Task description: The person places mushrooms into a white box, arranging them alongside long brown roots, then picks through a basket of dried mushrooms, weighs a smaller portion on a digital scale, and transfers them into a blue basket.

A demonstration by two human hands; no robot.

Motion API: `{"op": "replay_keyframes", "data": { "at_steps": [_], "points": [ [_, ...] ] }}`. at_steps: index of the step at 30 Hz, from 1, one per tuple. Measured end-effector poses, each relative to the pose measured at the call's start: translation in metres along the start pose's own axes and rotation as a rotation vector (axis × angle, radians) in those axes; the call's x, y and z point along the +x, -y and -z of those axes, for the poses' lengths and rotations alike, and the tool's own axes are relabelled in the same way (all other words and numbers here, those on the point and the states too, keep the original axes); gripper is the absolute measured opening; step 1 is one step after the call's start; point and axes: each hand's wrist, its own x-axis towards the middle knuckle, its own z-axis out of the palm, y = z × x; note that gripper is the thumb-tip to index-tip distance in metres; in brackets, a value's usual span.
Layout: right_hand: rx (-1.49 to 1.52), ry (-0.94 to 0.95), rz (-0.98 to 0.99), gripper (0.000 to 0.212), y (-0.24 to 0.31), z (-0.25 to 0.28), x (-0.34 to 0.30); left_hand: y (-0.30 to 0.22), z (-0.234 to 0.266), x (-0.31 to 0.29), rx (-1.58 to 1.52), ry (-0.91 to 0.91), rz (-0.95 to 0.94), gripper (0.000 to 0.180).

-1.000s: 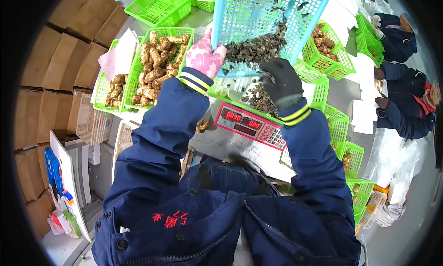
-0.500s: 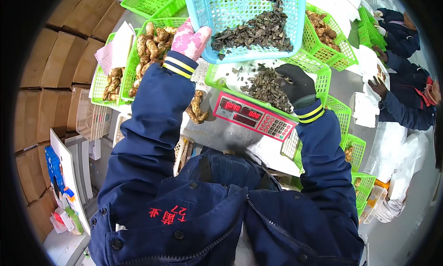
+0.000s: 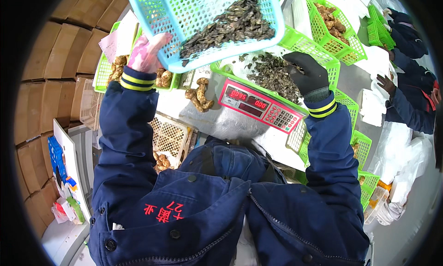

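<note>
My left hand (image 3: 146,53), in a pink and white patterned glove, is closed on the near left rim of a light blue plastic basket (image 3: 221,52). The basket is tilted, and dark, shrivelled dried pieces (image 3: 230,28) are heaped toward its right side. Below it, a green basket (image 3: 326,58) with a white liner holds a smaller pile of the same pieces (image 3: 272,74). This basket sits behind the red-framed panel of a digital scale (image 3: 260,106). Over the pile's right edge is my right hand (image 3: 308,72), in a black glove, its fingers curled; what they pinch is too small to make out.
Knobbly brown mushrooms (image 3: 199,96) lie left of the scale. More fill green baskets at left and at the far right basket (image 3: 330,23). A cream crate (image 3: 168,134) stands below the table's edge. Cardboard boxes (image 3: 53,58) are stacked left; co-workers' dark sleeves (image 3: 410,99) show at right.
The light blue basket and my left hand have moved left. My right hand has shifted slightly right and up from the pile. The scale's lit reading has changed slightly.
</note>
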Motion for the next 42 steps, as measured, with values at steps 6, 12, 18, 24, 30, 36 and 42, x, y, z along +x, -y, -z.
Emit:
{"op": "replay_keyframes", "data": {
  "at_steps": [6, 12, 18, 24, 30, 36, 42],
  "points": [
    [0.062, 0.074, -0.006, 0.029, -0.009, -0.018, 0.005, 0.002, 0.016, -0.021, -0.059, -0.125, 0.065, 0.036],
    [0.309, -0.023, -0.223, 0.022, -0.004, 0.001, 0.015, 0.005, 0.048, -0.032, 0.071, -0.069, 0.021, 0.039],
    [0.311, -0.021, -0.321, 0.020, 0.003, 0.035, 0.014, -0.001, 0.055, -0.045, 0.064, -0.167, 0.090, 0.034],
    [0.404, -0.178, -0.495, 0.013, 0.019, 0.037, 0.011, 0.006, 0.088, -0.052, 0.044, -0.211, 0.129, 0.029],
    [0.257, -0.036, -0.642, 0.021, -0.015, 0.005, -0.009, 0.018, 0.110, -0.073, 0.087, -0.320, 0.126, 0.024],
    [-0.160, 0.105, 0.033, 0.055, -0.026, 0.002, -0.005, 0.024, 0.113, -0.112, 0.076, -0.377, 0.153, 0.027],
    [0.208, -0.021, -0.141, 0.036, 0.031, -0.009, 0.013, 0.041, 0.124, -0.159, -0.103, -0.335, 0.157, 0.030]
  ]
}}
